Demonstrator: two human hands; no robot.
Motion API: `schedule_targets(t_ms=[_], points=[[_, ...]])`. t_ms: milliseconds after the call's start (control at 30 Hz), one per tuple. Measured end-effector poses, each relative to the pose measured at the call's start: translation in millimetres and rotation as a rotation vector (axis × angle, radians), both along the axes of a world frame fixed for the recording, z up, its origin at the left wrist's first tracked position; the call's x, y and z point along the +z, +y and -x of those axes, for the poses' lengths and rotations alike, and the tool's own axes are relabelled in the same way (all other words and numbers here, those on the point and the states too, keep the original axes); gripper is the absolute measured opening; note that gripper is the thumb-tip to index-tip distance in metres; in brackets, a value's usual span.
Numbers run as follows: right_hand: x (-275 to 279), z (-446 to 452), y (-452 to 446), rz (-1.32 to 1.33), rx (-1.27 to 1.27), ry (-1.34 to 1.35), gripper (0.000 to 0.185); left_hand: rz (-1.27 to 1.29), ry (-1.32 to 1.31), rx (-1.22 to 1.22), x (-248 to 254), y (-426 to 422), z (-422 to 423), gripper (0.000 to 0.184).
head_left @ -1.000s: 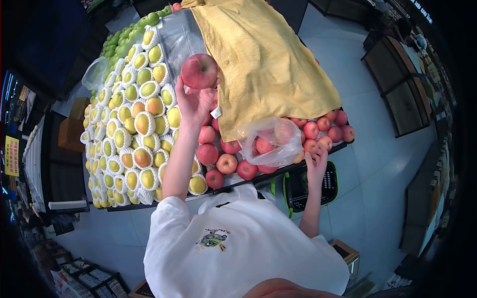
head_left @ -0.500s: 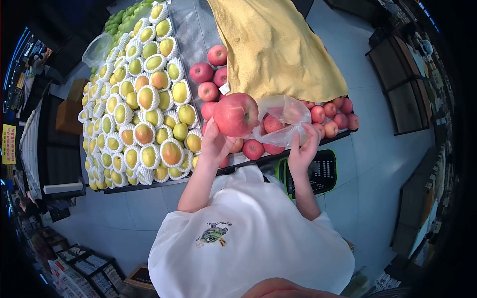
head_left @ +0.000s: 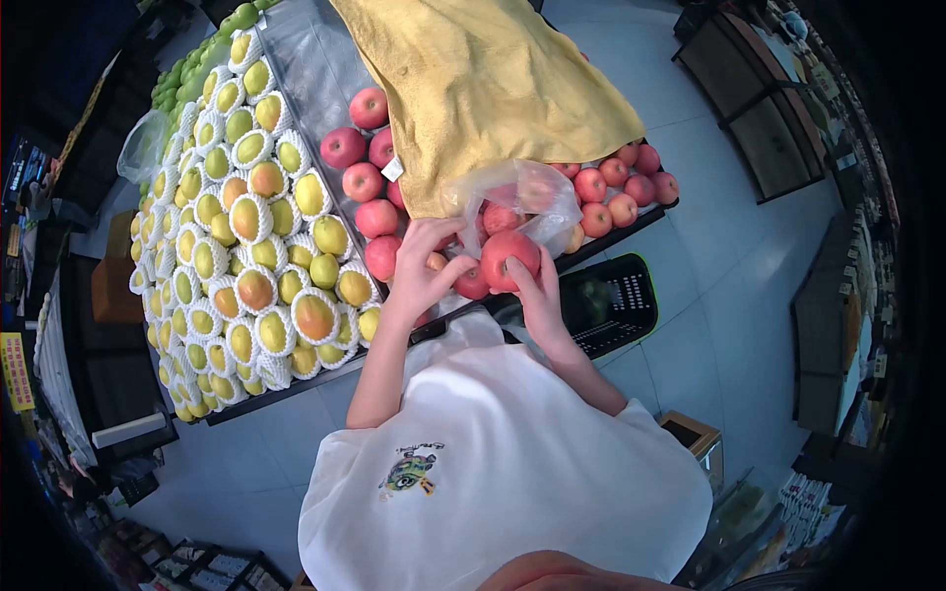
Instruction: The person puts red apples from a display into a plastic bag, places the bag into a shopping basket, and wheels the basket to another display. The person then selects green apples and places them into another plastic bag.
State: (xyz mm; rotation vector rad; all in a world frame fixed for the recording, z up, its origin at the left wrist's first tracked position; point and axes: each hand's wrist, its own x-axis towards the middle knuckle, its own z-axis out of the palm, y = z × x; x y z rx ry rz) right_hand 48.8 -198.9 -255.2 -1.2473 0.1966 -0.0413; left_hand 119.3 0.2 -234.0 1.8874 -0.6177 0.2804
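Note:
A large red apple [head_left: 510, 259] is in my right hand [head_left: 538, 303], whose thumb lies across its front. My left hand [head_left: 426, 274] is just left of it, thumb and fingers apart with nothing visible between them. Its fingertips are close to the left edge of a clear plastic bag [head_left: 554, 202]; whether they touch it is unclear. The bag lies open on the apple display behind the held apple, with red apples showing through it. Loose red apples [head_left: 376, 218] lie to the left of the bag.
A yellow cloth [head_left: 493, 98] covers the display's upper part. Yellow-green fruit in white foam nets [head_left: 250, 218] fills the left side, with green fruit [head_left: 182, 79] behind. A black basket with a green rim [head_left: 631, 330] is below the display's right front edge [head_left: 631, 229].
The large apple has passed from my left hand to my right hand. My left hand has let go and opened. My right hand has moved off the bag's right side and in toward the left hand.

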Motion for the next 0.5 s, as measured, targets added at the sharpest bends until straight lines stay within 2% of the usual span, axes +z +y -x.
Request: schedule_targets(t_ms=[33,100,133,167,200,233,300,333,367,433,467,500], points=[[5.1,-3.8,-7.4,0.017,0.011,-0.015,0.053,-0.121,-0.216,0.205,3.8,-7.6,-14.5,0.053],[23.2,-13.8,-21.8,0.069,0.082,0.005,0.052,-0.380,-0.421,0.345,30.4,-24.3,-37.4,0.048],[34.9,-18.7,-25.8,0.246,0.155,0.019,0.052,-0.376,-0.421,0.347,29.2,-29.7,-52.6,0.048],[47.0,-23.2,-28.1,0.423,0.228,0.033,0.053,-0.456,-0.475,0.249,24.9,-34.6,-68.9,0.042],[59.5,-26.9,-26.6,0.465,0.265,0.056,0.048,-0.534,-0.529,0.148,20.2,-38.8,-82.7,0.035],[53.7,-31.9,-26.9,0.468,0.263,0.055,0.048,-0.531,-0.530,0.148,14.6,-42.2,-95.1,0.035],[37.3,-44.5,-29.2,0.592,0.318,-0.134,0.049,-0.495,-0.207,0.170,9.8,-49.5,-118.4,0.023],[53.6,-46.7,-27.1,0.723,0.307,-0.185,0.054,-0.360,-0.233,0.213,13.2,-52.0,-124.8,0.020],[66.9,-50.0,-23.3,0.723,0.301,-0.189,0.054,-0.360,-0.240,0.210,20.4,-53.4,-128.8,0.020],[83.4,-60.6,-16.0,0.823,0.270,-0.244,0.058,-0.203,-0.041,0.204,31.1,-55.0,-134.9,0.022],[70.2,-74.0,-15.7,0.866,0.196,-0.407,0.058,-0.198,-0.101,0.201,30.8,-56.7,-138.9,0.022],[61.2,-85.8,-18.5,0.865,0.195,-0.410,0.058,-0.199,-0.104,0.202,28.8,-58.6,-138.3,0.022]])
